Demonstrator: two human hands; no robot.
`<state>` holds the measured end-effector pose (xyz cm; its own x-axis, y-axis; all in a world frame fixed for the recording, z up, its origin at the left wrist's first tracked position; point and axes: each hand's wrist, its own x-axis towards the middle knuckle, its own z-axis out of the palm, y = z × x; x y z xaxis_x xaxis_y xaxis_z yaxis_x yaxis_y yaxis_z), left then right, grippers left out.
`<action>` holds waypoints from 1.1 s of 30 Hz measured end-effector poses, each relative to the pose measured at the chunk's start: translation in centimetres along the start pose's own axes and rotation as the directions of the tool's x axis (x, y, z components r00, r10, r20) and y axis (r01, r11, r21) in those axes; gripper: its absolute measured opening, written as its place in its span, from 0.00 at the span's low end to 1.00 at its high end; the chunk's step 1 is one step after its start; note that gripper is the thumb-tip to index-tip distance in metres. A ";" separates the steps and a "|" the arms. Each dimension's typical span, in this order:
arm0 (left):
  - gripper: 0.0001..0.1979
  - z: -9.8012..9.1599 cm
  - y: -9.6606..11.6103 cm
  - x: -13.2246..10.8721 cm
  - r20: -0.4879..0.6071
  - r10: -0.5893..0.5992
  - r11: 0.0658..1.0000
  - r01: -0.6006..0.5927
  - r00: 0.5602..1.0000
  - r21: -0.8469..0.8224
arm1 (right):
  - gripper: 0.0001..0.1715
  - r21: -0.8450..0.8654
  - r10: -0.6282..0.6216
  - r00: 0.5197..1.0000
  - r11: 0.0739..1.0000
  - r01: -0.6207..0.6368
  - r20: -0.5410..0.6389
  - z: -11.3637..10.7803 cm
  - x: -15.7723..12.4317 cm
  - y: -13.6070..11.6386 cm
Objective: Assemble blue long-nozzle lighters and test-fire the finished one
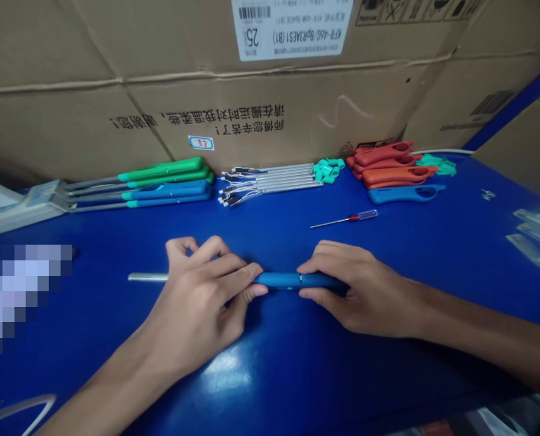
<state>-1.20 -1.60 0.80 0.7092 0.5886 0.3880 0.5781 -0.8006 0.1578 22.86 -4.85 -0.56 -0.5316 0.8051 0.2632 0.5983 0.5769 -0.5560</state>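
A long lighter with a blue handle (pixel 283 280) and a metal tube (pixel 146 277) lies across the blue table (pixel 297 363) in front of me. My left hand (pixel 201 297) is closed over the spot where tube and handle join, thumb and forefinger pinching the handle. My right hand (pixel 361 290) grips the handle's right end with curled fingers. The tube pokes out to the left of my left hand.
Against the cardboard boxes (pixel 270 91) lie finished green and blue lighters (pixel 161 184), bare metal tubes with wires (pixel 270 181), small teal parts (pixel 329 169), orange and blue handle shells (pixel 397 169). A small red-handled screwdriver (pixel 347 219) lies mid-table. Clear plastic pieces (pixel 537 236) sit right.
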 end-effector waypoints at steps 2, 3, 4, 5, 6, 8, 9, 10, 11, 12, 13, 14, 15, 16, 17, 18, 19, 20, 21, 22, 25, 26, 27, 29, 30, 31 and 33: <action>0.06 -0.1 0.2 0.0 -0.013 -0.010 1.000 0.010 1.000 0.014 | 0.06 -0.017 -0.026 0.999 1.000 0.026 -0.022 0.0 0.0 -0.1; 0.06 -0.1 0.3 0.0 -0.018 -0.013 1.000 0.013 1.000 0.024 | 0.06 -0.025 -0.034 0.999 0.999 0.034 -0.030 0.0 -0.1 -0.1; 0.06 -0.1 0.4 0.0 -0.021 -0.016 0.999 0.016 1.000 0.034 | 0.06 -0.032 -0.042 0.998 0.999 0.041 -0.035 0.1 -0.1 -0.2; 0.07 0.0 0.5 0.0 -0.023 -0.019 0.999 0.020 1.000 0.046 | 0.06 -0.040 -0.049 0.998 0.998 0.047 -0.041 0.1 -0.1 -0.2; 0.07 0.0 0.6 -0.1 -0.026 -0.024 0.998 0.026 0.999 0.059 | 0.06 -0.049 -0.055 0.998 0.997 0.053 -0.043 0.2 -0.1 -0.3; 0.09 0.1 0.7 -0.2 -0.031 -0.030 0.995 0.033 0.999 0.091 | 0.07 -0.067 -0.061 0.997 0.996 0.058 -0.044 0.3 -0.2 -0.4; 0.09 0.1 0.7 -0.3 -0.035 -0.030 0.994 0.034 0.999 0.105 | 0.07 -0.071 -0.053 0.998 0.996 0.050 -0.043 0.3 -0.1 -0.4; 0.10 0.1 0.6 -0.3 -0.037 -0.029 0.993 0.033 0.999 0.115 | 0.07 -0.070 -0.038 0.998 0.997 0.036 -0.039 0.3 -0.1 -0.4; 0.09 0.1 0.5 -0.3 -0.040 -0.025 0.993 0.030 0.999 0.117 | 0.07 -0.060 -0.019 0.999 0.998 0.017 -0.031 0.1 0.1 -0.4; 0.09 0.0 0.4 -0.3 -0.045 -0.024 0.994 0.029 0.999 0.108 | 0.08 -0.043 0.005 1.000 0.999 -0.006 -0.029 -0.1 0.2 -0.4; 0.08 -0.1 0.2 -0.2 -0.048 -0.026 0.995 0.031 0.998 0.091 | 0.08 -0.013 0.037 0.999 0.999 -0.038 -0.028 -0.4 0.4 -0.3; 0.08 -0.2 0.0 -0.1 -0.050 -0.034 0.997 0.037 0.998 0.063 | 0.09 0.030 0.079 0.997 0.996 -0.078 -0.018 -0.8 0.6 -0.2; 0.07 -0.3 -0.3 -0.1 -0.051 -0.046 0.998 0.047 0.998 0.031 | 0.10 0.085 0.126 0.992 0.988 -0.125 -0.004 -1.2 0.8 0.0; 0.07 -0.4 -0.5 0.0 -0.047 -0.060 0.998 0.060 0.997 -0.001 | 0.10 0.153 0.179 0.984 0.972 -0.180 0.022 -1.6 1.0 0.2; 0.08 -0.4 -0.7 0.0 -0.042 -0.075 0.997 0.074 0.996 -0.031 | 0.12 0.227 0.233 0.971 0.944 -0.239 0.051 -2.0 1.2 0.4; 0.08 -0.4 -0.9 0.0 -0.027 -0.090 0.994 0.089 0.996 -0.057 | 0.15 0.301 0.282 0.955 0.907 -0.295 0.089 -2.3 1.4 0.6; 0.09 -0.3 -1.0 0.0 -0.009 -0.099 0.992 0.098 0.995 -0.077 | 0.19 0.366 0.314 0.940 0.866 -0.341 0.131 -2.6 1.5 0.8; 0.09 -0.2 -1.0 -0.1 0.006 -0.102 0.991 0.102 0.995 -0.091 | 0.22 0.421 0.339 0.926 0.825 -0.378 0.168 -2.7 1.6 1.0; 0.08 -0.1 -1.0 -0.1 0.016 -0.096 0.991 0.097 0.995 -0.095 | 0.24 0.470 0.361 0.911 0.780 -0.413 0.201 -2.7 1.7 1.1; 0.08 0.0 -0.9 -0.2 0.017 -0.084 0.992 0.085 0.996 -0.092 | 0.25 0.517 0.382 0.894 0.730 -0.447 0.233 -2.6 1.8 1.2; 0.10 0.3 -0.7 -0.2 -0.048 -0.001 0.998 -0.002 0.999 -0.063 | 0.27 0.682 0.441 0.844 0.518 -0.517 0.305 -2.1 1.8 1.4; 0.11 0.4 -0.7 -0.2 -0.075 0.039 0.997 -0.043 0.996 -0.059 | 0.26 0.733 0.456 0.826 0.426 -0.530 0.332 -1.9 1.8 1.4; 0.14 0.4 -0.6 -0.2 -0.098 0.077 0.995 -0.082 0.992 -0.055 | 0.26 0.772 0.463 0.808 0.336 -0.540 0.364 -1.7 1.8 1.4; 0.18 0.5 -0.7 -0.2 -0.126 0.151 0.987 -0.156 0.980 -0.029 | 0.26 0.806 0.462 0.771 0.178 -0.564 0.438 -1.5 1.8 1.5; 0.19 0.5 -0.8 -0.2 -0.128 0.186 0.982 -0.188 0.974 -0.007 | 0.26 0.805 0.455 0.752 0.116 -0.581 0.477 -1.4 1.8 1.5; 0.19 0.6 -0.8 -0.2 -0.129 0.218 0.976 -0.217 0.967 0.018 | 0.26 0.798 0.443 0.735 0.068 -0.598 0.513 -1.3 1.8 1.6; 0.17 0.7 -1.0 -0.2 -0.137 0.264 0.964 -0.258 0.955 0.058 | 0.28 0.771 0.417 0.706 0.018 -0.636 0.572 -1.2 1.9 1.6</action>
<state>-1.63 -0.82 -0.11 0.7747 0.3352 0.5362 0.3976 -0.9176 -0.0009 23.59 -2.23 -0.02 -0.4694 0.7298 -0.4970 -0.1133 -0.6080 -0.7858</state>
